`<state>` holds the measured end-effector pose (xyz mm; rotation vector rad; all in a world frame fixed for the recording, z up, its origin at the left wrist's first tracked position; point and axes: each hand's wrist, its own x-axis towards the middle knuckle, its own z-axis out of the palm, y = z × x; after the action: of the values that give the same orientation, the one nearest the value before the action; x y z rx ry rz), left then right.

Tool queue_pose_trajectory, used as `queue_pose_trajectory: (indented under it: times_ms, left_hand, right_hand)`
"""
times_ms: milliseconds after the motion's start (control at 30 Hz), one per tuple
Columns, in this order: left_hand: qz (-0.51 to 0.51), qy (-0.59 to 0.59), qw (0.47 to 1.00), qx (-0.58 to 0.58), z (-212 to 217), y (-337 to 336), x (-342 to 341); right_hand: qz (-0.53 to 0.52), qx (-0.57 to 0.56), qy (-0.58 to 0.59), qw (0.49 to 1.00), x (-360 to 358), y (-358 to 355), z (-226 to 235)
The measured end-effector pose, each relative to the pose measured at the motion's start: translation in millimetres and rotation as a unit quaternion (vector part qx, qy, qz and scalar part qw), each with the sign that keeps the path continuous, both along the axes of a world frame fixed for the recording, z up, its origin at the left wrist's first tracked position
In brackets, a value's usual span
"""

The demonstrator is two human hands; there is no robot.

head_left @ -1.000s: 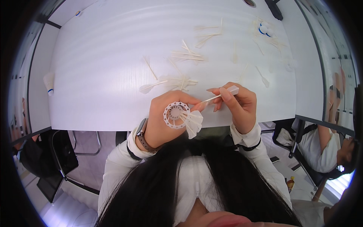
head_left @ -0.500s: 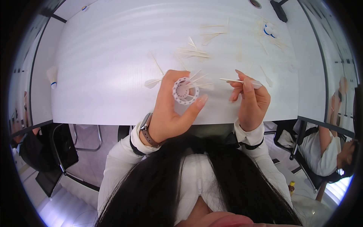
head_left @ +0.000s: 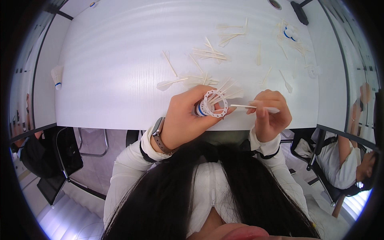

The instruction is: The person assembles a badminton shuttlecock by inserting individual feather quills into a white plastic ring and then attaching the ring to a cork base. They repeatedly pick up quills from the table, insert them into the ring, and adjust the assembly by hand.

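Note:
My left hand (head_left: 182, 110) grips a part-built shuttlecock (head_left: 205, 108) by its base, which has a blue band. Its white ringed frame faces right, and a few feathers (head_left: 224, 91) stick out through the ring. Between the thumb and fingers of my right hand (head_left: 276, 114) is a single feather (head_left: 243, 106). Its bare shaft points left, with the tip close to the ring; whether they touch I cannot tell. Beyond my left hand several loose feathers lie on the white table, among them a crossed bunch (head_left: 212, 54) and one broad-vaned feather (head_left: 165, 85).
A feathered shuttlecock (head_left: 57, 78) lies at the table's left edge. At the far right, white blue-banded bases (head_left: 291, 34) sit among feathers, with a pale ring-shaped piece (head_left: 313, 71) nearer. Panels (head_left: 331, 68) wall the table's sides. Another person (head_left: 340, 164) sits at right.
The shuttlecock has moved right and tilted, bringing its blue band into view. My right hand has turned and lowered slightly, and the feather's tip is now much closer to the ring.

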<state>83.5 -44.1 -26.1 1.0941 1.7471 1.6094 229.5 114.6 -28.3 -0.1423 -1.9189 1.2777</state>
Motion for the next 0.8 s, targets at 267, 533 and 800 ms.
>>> queue_pose_trajectory:
  times_ms: [267,533,800]
  left_hand:
    - [-0.014,0.021,0.999,0.02,-2.7,-1.1,-0.6]
    - [0.016,0.014,0.999,0.031,-3.7,-1.1,-0.1]
    - [0.029,0.015,0.999,0.018,-0.5,-0.7,0.6]
  right_hand:
    - [-0.015,0.051,-0.032,0.998,-0.2,-2.2,3.1]
    - [-0.031,0.06,-0.024,0.997,-2.2,-3.0,2.5]
    - [-0.008,0.081,-0.02,0.997,-3.5,-1.4,4.4]
